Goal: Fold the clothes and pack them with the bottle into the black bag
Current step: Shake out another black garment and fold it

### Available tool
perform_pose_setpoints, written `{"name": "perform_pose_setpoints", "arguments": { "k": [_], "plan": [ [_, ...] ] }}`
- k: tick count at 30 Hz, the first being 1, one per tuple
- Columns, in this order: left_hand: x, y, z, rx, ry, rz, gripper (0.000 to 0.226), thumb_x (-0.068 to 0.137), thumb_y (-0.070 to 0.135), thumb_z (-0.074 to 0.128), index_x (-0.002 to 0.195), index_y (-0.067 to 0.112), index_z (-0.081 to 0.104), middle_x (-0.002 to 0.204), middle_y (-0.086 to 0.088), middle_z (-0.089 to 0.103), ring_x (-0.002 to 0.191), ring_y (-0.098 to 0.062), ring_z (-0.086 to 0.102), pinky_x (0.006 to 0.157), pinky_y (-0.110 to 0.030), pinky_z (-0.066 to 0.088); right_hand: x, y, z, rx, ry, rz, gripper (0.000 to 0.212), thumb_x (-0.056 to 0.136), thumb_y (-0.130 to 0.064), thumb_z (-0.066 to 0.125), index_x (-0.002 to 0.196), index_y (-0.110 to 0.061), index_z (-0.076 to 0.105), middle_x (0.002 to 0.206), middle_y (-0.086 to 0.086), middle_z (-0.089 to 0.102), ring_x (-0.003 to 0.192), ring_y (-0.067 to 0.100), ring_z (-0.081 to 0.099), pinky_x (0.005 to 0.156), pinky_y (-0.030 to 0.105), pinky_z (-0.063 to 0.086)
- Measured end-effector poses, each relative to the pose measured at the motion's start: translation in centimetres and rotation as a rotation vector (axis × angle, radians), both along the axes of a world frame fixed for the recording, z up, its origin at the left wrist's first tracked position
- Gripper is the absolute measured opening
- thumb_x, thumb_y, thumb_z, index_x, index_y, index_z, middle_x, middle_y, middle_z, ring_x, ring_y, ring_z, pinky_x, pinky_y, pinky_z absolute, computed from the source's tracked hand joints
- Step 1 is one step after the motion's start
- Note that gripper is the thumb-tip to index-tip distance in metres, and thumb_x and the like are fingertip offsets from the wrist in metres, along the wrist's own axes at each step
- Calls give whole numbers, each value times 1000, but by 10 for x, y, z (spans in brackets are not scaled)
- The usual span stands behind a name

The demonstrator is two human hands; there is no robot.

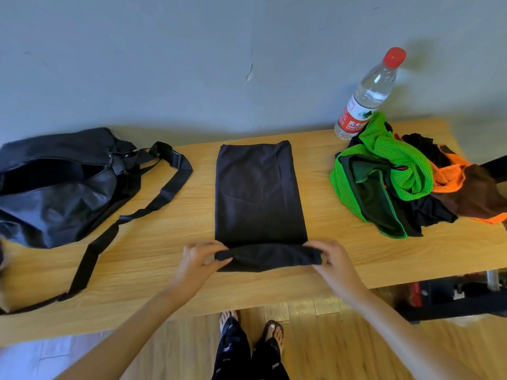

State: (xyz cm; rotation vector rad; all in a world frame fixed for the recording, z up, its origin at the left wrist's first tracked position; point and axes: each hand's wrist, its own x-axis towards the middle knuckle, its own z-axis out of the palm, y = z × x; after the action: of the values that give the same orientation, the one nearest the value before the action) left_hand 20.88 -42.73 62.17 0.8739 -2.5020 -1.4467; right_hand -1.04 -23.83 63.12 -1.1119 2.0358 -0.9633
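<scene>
Left hand [198, 261] and right hand [332, 259] are pinching the black cloth's [259, 193] rolled near edge; bag [59, 185] is lying unzipped, contents possibly nil, too dark.

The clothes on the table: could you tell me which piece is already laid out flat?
The black garment at the table's centre, its near end pinched by both hands; the green mesh piece and the others lie crumpled in a pile by the bottle.

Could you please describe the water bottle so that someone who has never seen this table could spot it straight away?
Start at the wooden table and go to its far right corner, against the grey wall. Behind the pile of green, orange and black clothes stands the bottle: clear plastic, red cap, red label, the only upright, see-through thing there.
</scene>
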Motion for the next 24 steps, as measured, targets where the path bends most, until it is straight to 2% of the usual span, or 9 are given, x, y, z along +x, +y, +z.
{"name": "perform_pose_setpoints", "arguments": {
  "k": [3, 5, 8, 10, 12, 16, 19, 22, 24],
  "plan": [
    [-18, -14, 20, 332, -41, 139, 17, 93, 9, 53, 86, 10, 68, 78, -2, 68, 74, -4, 63, 69, -14, 48, -15, -22, 10, -51, -240, -109, 54, 80, -54, 60, 87, 0, 66, 74, 19, 61, 71, 26, 57, 63, 33, 37],
    [-31, -28, 29, 363, -35, 205, 24, 94, 14, 51, 89, -4, 65, 80, -18, 64, 72, -12, 60, 66, -15, 47, -27, -38, 17, -79, -313, -175, 74, 77, -61, 61, 87, 12, 57, 68, 15, 48, 67, 17, 45, 60, 31, 28],
    [-53, -54, 37, 423, 35, 309, 39, 93, 24, 52, 93, -15, 58, 82, -22, 59, 79, -23, 56, 77, -30, 50, -43, -68, 26, -106, -450, -231, 30, 90, -25, 61, 77, 1, 56, 67, 3, 41, 66, 8, 41, 60, 29, 28],
    [-69, -72, 42, 453, 65, 350, 38, 93, 27, 52, 88, -10, 59, 79, -12, 59, 79, -20, 56, 78, -37, 50, -55, -89, 29, -117, -500, -255, 18, 90, -20, 62, 80, -6, 62, 72, 0, 57, 73, 9, 54, 66, 27, 38],
    [-87, -91, 44, 460, 66, 389, 29, 95, 27, 51, 81, 4, 62, 72, 2, 63, 73, -10, 60, 76, -34, 51, -66, -111, 29, -118, -551, -329, 11, 91, -18, 61, 87, -11, 68, 80, -6, 69, 80, 8, 65, 68, 23, 47],
    [-120, -127, 33, 570, 42, 439, 28, 95, 37, 49, 108, 17, 63, 105, -3, 67, 97, -20, 63, 81, -35, 54, -85, -153, 20, -89, -576, -400, 7, 89, -15, 63, 91, -20, 68, 83, -11, 73, 83, 4, 68, 67, 18, 51],
    [-134, -142, 19, 573, -23, 414, 30, 89, 28, 62, 116, 16, 59, 99, 2, 66, 90, -13, 64, 62, -20, 53, -92, -172, 1, -51, -543, -411, 14, 85, -4, 66, 95, -13, 66, 91, -1, 71, 86, 13, 67, 71, 23, 56],
    [-139, -149, 4, 501, -50, 444, 27, 85, 11, 67, 111, 11, 61, 92, 3, 65, 86, -10, 63, 66, -21, 54, -95, -182, -13, -20, -441, -449, 13, 85, -2, 64, 92, -13, 65, 94, 8, 68, 90, 21, 65, 78, 33, 55],
    [-139, -152, -4, 447, -41, 455, 11, 90, 12, 61, 101, 13, 62, 92, 1, 66, 90, -17, 65, 68, -25, 55, -95, -185, -15, -41, -398, -458, 14, 88, -2, 61, 91, -15, 65, 94, 8, 68, 87, 16, 65, 76, 26, 54]
  ]
}}
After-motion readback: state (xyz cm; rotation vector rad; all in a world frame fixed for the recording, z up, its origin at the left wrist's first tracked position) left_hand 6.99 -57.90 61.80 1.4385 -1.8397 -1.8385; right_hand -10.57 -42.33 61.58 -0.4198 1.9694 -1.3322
